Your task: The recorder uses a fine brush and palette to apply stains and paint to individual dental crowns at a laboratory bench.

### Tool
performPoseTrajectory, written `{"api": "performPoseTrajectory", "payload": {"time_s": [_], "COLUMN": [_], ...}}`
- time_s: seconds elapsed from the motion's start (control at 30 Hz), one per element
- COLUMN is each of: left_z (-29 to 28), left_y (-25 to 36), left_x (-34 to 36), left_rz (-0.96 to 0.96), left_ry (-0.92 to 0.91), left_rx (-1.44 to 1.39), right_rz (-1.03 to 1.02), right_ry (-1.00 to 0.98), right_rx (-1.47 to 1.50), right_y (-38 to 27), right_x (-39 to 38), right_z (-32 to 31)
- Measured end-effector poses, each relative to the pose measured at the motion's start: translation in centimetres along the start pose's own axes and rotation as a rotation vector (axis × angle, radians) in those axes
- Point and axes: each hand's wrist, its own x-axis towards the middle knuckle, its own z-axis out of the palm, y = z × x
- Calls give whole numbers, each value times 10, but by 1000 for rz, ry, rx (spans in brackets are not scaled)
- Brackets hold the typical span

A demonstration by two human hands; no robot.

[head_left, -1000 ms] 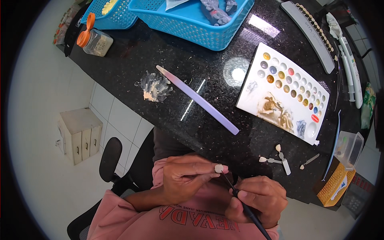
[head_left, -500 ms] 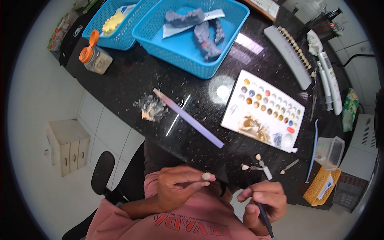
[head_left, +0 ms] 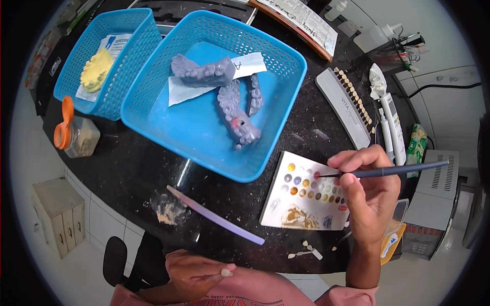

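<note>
My right hand (head_left: 372, 196) pinches a fine paintbrush (head_left: 403, 169) with a dark handle, holding it almost level. Its thin tip reaches the red spot of colour on a white paint palette (head_left: 269, 217) and appears to touch it. Several small round wells of yellow, brown, grey and blue fill the palette's upper part; brown smears mark its lower part. Near the table's front edge, my left hand (head_left: 191, 273) is closed with a small whitish dental crown (head_left: 226, 273) at its fingertips. Small tooth-shaped pieces on holders (head_left: 307, 250) lie just below the palette.
A large blue basket (head_left: 184, 153) holds grey dental models (head_left: 204, 71); a smaller one (head_left: 109, 71) holds a yellow model (head_left: 97, 70). A purple nail file (head_left: 219, 217) lies beside whitish powder (head_left: 171, 209). An orange-lidded jar (head_left: 84, 137) stands left, a tooth shade guide (head_left: 343, 107) far right.
My right hand has moved up and forward from near my body, bringing the brush over the palette. The view has shifted, and my left hand still holds the crown low down.
</note>
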Motion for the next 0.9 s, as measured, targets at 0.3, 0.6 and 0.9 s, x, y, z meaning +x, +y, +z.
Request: {"api": "performPoseTrajectory", "payload": {"time_s": [0.3,0.6,0.9], "left_z": [4,3,1], "left_y": [-8,-11,-7], "left_x": [10,12,18], "left_rz": [5,11,23], "left_ry": [16,-1,-10], "left_rx": [-137,-124,-82], "right_rz": [-73,-49,-56], "right_ry": [-176,-203,-206], "right_rx": [-159,-170,-173], "right_y": [5,6,3], "right_x": [18,18,19], "right_z": [9,8,11]}}
